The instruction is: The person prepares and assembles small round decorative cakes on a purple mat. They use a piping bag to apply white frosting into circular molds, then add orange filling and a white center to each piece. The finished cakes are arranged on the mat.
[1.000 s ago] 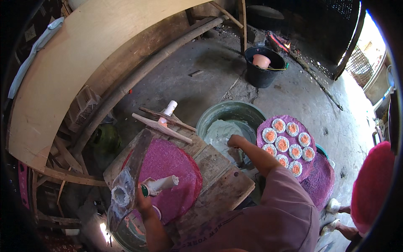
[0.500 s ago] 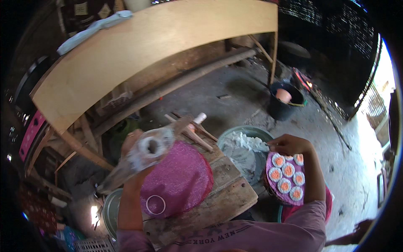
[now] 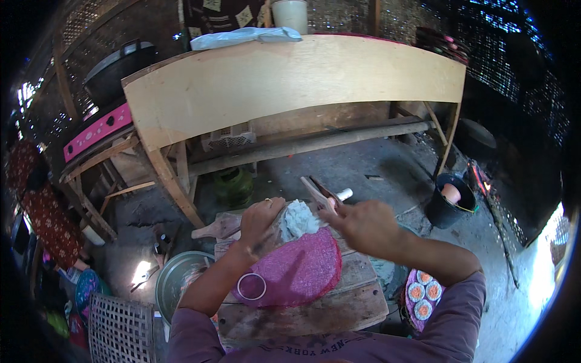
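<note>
Nearest the wearer sits a low wooden board [image 3: 339, 311] with a round magenta mat [image 3: 299, 272] laid flat on it; a small clear ring [image 3: 251, 286] rests on the mat's near-left edge. To the left, on the ground, stands a metal bowl [image 3: 175, 284], and beside it a woven basket [image 3: 121, 330]; to the right, half hidden by the sleeve, a purple tray of orange-centred white cakes [image 3: 422, 293].

Above the far rim of the mat the two hands meet — the left hand [image 3: 261, 219] curled round a crumpled clear plastic bag [image 3: 299, 219], fingers closed on its left side; the right hand [image 3: 363, 225] comes in from the right, fingers drawn together at the bag's upper right edge, though whether they pinch the plastic or only touch it cannot be told. The bag lies between the hands, its bunched length running roughly left to right, the left hand carrying it and the right just beside its free end.

Just past the hands a wooden paddle [image 3: 318, 193] slants on the board; farther off, a green pot [image 3: 233, 186], a black bucket [image 3: 449, 202] — then the long pale wooden table [image 3: 290, 91].
</note>
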Demonstrator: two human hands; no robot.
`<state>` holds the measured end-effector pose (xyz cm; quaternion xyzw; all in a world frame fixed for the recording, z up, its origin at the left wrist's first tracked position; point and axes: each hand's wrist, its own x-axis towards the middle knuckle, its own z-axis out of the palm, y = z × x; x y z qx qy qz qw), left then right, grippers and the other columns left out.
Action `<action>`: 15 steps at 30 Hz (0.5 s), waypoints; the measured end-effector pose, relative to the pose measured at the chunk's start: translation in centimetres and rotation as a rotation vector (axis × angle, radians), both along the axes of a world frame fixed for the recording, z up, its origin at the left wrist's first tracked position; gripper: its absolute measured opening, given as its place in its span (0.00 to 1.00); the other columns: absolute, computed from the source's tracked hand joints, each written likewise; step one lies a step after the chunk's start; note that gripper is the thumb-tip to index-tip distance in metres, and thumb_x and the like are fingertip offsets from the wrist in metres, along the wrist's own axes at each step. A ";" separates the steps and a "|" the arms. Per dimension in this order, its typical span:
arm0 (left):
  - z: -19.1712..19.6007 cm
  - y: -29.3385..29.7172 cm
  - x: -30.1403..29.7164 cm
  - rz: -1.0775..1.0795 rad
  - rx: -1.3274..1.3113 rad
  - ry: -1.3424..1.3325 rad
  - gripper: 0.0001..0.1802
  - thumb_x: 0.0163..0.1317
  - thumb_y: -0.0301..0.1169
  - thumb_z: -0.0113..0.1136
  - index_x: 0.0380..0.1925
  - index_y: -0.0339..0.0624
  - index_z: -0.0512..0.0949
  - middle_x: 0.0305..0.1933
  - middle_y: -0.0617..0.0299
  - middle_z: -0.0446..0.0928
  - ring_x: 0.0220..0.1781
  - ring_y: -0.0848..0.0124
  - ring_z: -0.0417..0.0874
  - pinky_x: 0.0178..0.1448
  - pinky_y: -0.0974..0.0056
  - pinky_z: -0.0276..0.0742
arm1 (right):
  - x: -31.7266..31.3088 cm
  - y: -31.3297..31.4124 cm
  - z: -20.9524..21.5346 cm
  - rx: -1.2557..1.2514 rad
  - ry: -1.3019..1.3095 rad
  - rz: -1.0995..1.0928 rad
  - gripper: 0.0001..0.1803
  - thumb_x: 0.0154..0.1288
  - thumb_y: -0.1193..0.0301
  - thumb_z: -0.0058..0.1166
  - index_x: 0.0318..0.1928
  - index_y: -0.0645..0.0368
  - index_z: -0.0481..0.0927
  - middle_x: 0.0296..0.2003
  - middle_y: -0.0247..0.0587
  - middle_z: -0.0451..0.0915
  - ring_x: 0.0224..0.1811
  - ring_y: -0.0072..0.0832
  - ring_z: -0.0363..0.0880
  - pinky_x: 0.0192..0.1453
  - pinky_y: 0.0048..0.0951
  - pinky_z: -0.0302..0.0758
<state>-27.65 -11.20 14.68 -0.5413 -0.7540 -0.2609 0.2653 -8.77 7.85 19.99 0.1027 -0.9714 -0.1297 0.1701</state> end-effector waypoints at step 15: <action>-2.6 -7.7 -4.7 0.285 0.030 -0.221 0.23 0.49 0.52 0.67 0.30 0.45 0.73 0.30 0.57 0.78 0.36 0.56 0.81 0.38 0.55 0.75 | -1.5 -4.6 4.7 0.196 0.105 0.095 0.25 0.58 0.71 0.51 0.59 0.54 0.73 0.26 0.36 0.77 0.22 0.27 0.78 0.24 0.29 0.72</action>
